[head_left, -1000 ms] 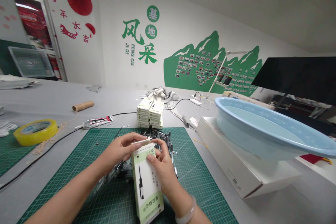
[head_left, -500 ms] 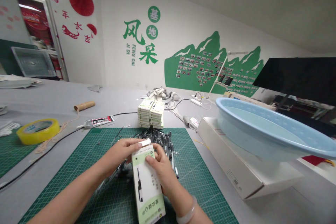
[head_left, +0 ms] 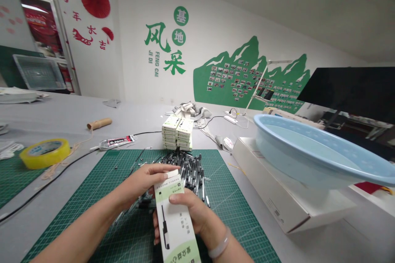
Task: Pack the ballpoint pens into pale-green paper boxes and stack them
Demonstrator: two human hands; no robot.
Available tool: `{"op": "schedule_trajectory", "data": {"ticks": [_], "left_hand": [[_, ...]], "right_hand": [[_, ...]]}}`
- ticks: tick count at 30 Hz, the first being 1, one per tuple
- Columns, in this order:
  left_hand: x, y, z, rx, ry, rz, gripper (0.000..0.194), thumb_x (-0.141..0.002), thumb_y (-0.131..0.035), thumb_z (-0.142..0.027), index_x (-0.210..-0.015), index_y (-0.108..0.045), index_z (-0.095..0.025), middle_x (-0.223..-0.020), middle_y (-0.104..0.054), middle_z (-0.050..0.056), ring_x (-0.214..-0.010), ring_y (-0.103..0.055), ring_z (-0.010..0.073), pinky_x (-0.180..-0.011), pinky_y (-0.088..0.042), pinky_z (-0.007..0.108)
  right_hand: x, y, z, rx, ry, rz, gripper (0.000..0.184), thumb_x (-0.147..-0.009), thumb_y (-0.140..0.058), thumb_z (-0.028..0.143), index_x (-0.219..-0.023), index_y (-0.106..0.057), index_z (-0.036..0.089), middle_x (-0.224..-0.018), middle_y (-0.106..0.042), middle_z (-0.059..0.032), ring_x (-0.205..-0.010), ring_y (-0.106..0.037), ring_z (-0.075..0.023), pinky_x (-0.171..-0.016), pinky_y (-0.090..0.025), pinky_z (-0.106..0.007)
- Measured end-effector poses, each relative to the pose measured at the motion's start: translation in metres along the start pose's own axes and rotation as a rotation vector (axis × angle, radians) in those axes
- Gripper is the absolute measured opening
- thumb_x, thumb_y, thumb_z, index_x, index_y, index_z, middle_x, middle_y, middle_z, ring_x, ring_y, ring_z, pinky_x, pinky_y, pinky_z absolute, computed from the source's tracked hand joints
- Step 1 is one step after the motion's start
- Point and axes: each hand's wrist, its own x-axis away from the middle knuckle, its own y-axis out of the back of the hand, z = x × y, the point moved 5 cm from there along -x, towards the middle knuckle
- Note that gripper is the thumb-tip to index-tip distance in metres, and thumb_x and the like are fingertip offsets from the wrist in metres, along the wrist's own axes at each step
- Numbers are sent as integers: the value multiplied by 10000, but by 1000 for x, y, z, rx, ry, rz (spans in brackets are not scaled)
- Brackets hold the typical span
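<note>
My right hand is wrapped round a white and green pen box, its thumb lying on the printed front and fingertips showing at the far side. At the box's upper end, my left hand presses the white end flap, fingers stretched over it and thumb against it. A picture of a black pen is printed on the box; its lower end runs out of view. Just beyond lies a heap of black and clear pens on the green cutting mat. What the box contains is hidden.
Stacked pen boxes stand behind the pens. A light-blue basin rests on a white carton at right. Leftward are yellow tape, a glue tube, a wooden handle and a black cable.
My right hand has slid from near the box's top down to its middle, wrapping further round it. The box's lower end has shifted down and right. My left fingers now lie across the flap.
</note>
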Motion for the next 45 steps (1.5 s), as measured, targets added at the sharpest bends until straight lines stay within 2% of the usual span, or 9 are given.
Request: {"op": "schedule_trajectory", "data": {"ticks": [6,10,16,18,21,23,31,38,45], "left_hand": [[0,2,-4,-148,-24,-33,412,-745,-602,-450,-1072,-712,-224,-820,-693,43,-594,-482,133,-491,-315,218],[1,3,-12,-259,-89,-76,352,-767,-583,-422,-1025,-734,-236,-957,-712,54,-733,-568,181,-590,-401,244],[3,-2,-14,-275,-93,-8,415,-816,-515,-458,-1114,-693,-231,-1063,-695,68,-770,-598,203,-596,-440,260],[5,-4,-17,-260,-113,14,435,-833,-488,-473,-1154,-668,-242,-1123,-679,62,-900,-603,235,-725,-470,302],[8,-8,-20,-205,-153,17,418,-835,-503,-447,-1187,-641,-268,-1253,-615,34,-1119,-533,260,-968,-383,376],[8,-9,-19,-137,-141,28,424,-828,-529,-418,-1219,-614,-281,-1306,-576,28,-1160,-512,259,-1018,-341,397],[13,-4,-18,-33,-124,107,421,-838,-513,-434,-1202,-632,-257,-1288,-590,59,-1176,-510,277,-1038,-338,427],[19,-6,-26,-180,-202,213,451,-878,-469,-437,-1306,-526,-308,-1393,-491,15,-1273,-418,261,-1093,-248,435],[19,-9,-24,-306,-261,258,526,-856,-505,-446,-1366,-438,-334,-1457,-403,5,-1336,-325,262,-1111,-182,461]], "right_hand": [[0,3,-1,13,-1,-21,455,-725,-632,401,-1037,-536,83,-815,-669,-111,-691,-664,-232,-665,-525,-399],[-1,5,-2,15,4,-32,420,-745,-613,385,-1026,-544,80,-809,-672,-103,-687,-664,-223,-659,-531,-382],[1,4,2,6,9,-30,428,-740,-617,364,-1045,-546,73,-807,-673,-109,-689,-673,-226,-654,-537,-379],[2,6,3,9,18,-64,451,-732,-628,383,-1042,-553,63,-803,-672,-113,-685,-673,-226,-651,-539,-376],[3,9,6,12,39,-114,477,-727,-635,412,-1021,-569,42,-792,-668,-118,-667,-669,-214,-643,-542,-362],[5,8,10,28,74,-121,461,-722,-646,383,-1036,-563,56,-799,-674,-115,-671,-672,-215,-641,-542,-362],[11,-4,19,140,140,-65,414,-682,-679,278,-1019,-579,59,-837,-681,-116,-685,-668,-215,-636,-532,-345],[10,-1,19,138,165,-87,490,-676,-693,331,-1064,-557,64,-814,-674,-109,-670,-658,-208,-630,-529,-348],[8,2,18,155,189,-117,489,-670,-693,380,-1035,-568,80,-782,-662,-87,-634,-645,-200,-608,-527,-351]]}}
